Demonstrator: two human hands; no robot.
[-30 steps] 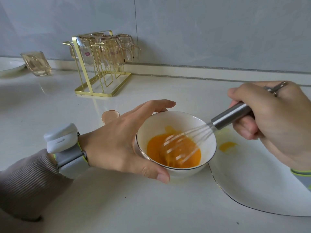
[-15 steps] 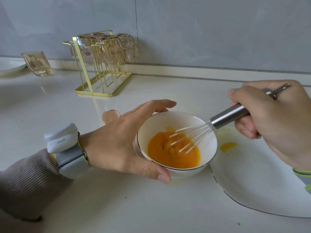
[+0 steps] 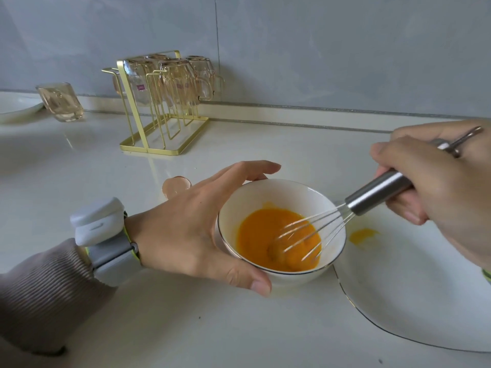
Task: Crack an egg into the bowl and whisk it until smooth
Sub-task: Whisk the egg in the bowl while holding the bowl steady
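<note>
A small white bowl [image 3: 268, 195] with a dark rim stands on the white counter and holds beaten orange egg [image 3: 261, 236]. My left hand [image 3: 186, 232] cups the bowl's left side, thumb at the front and fingers round the back. My right hand [image 3: 441, 184] grips the steel handle of a wire whisk [image 3: 377, 191], whose wires dip into the egg at the bowl's right. An empty eggshell [image 3: 176, 185] lies behind my left hand.
A large white plate [image 3: 414, 296] with a yolk smear [image 3: 362, 235] lies right of the bowl. A gold rack of upturned glasses [image 3: 162, 102] stands at the back, a single glass [image 3: 61, 100] and another dish [image 3: 16, 106] at far left.
The whisk wires have swung within the bowl, from the middle up toward the right rim and back down into the egg. My left hand and the bowl have stayed put.
</note>
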